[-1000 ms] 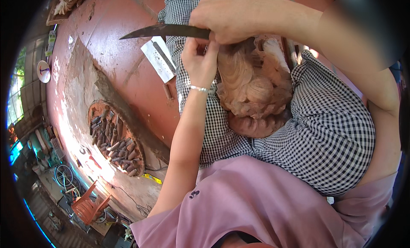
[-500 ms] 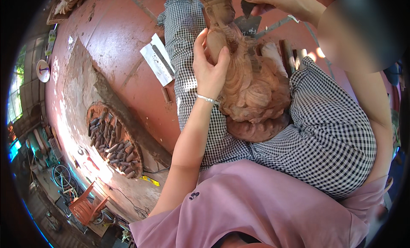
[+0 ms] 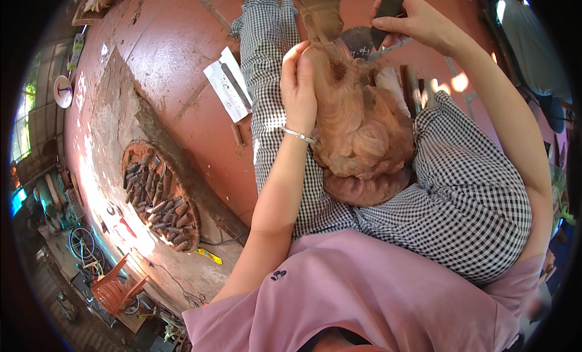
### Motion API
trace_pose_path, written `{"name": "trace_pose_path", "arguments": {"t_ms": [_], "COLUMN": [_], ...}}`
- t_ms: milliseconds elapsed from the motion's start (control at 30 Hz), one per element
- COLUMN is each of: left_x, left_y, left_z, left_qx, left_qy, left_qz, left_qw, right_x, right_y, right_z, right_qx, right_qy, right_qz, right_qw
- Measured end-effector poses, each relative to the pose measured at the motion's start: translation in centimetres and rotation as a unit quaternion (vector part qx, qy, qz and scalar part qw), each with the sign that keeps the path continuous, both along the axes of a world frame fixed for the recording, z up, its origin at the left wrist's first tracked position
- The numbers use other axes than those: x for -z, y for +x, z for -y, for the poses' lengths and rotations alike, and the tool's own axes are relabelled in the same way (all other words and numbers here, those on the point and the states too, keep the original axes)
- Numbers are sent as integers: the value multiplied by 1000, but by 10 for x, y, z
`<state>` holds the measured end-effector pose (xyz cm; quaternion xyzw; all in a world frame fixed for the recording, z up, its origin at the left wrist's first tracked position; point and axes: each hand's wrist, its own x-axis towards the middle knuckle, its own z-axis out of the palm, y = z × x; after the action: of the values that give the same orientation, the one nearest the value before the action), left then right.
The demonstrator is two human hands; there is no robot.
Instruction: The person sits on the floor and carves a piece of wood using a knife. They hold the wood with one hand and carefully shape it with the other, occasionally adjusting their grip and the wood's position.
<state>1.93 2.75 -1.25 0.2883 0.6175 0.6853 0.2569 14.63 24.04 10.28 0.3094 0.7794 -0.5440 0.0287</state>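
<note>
A carved reddish-brown wooden statue [image 3: 362, 131] leans between my legs, its broad base toward me and its narrower end far away. My left hand [image 3: 299, 79] is closed on its left side near the upper part, with a bracelet on the wrist. Off to the right of the statue's far end, my right hand [image 3: 418, 23] pinches a dark flat strip [image 3: 391, 2] that looks like sandpaper, held clear of the wood. A dark rounded sheet [image 3: 359, 42] with pale marks lies beneath, partly hidden by the statue.
Left of my leg are a white paper with a dark bar [image 3: 228, 84] and a small wooden piece [image 3: 237, 134]. A round tray [image 3: 195, 215] of several carving tools sits on a wooden slab [image 3: 142, 106]. Tool handles [image 3: 410, 88] stand right of the statue. A yellow cutter [image 3: 209, 255] lies nearby.
My right hand has moved right and toward me with the dark strip, away from the statue. My left hand has turned, its fingers closer together. The statue's far end has shifted slightly right.
</note>
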Motion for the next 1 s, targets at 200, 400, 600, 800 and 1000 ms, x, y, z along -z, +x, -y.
{"name": "trace_pose_path", "arguments": {"t_ms": [200, 400, 600, 800, 1000], "left_x": [-24, -17, -24, -19, -29], "left_y": [3, -29, -35, -38, -30], "left_z": [-3, -12, -20, -17, -11], "left_qx": [35, 29, 76, 85, 77], "left_qy": [-57, -7, 27, 24, 38], "left_qz": [-46, 167, 34, 38, 119], "left_qw": [997, 985, 996, 995, 989], "right_x": [8, -21, -12, -7, 0], "right_y": [-3, -40, -74, -111, -145], "right_z": [1, 14, 27, 25, 53], "right_qx": [16, -111, -163, -104, 128], "right_qy": [14, -28, -30, -26, -278], "right_qz": [-46, -44, -20, -94, -292], "right_qw": [999, 992, 986, 990, 906]}}
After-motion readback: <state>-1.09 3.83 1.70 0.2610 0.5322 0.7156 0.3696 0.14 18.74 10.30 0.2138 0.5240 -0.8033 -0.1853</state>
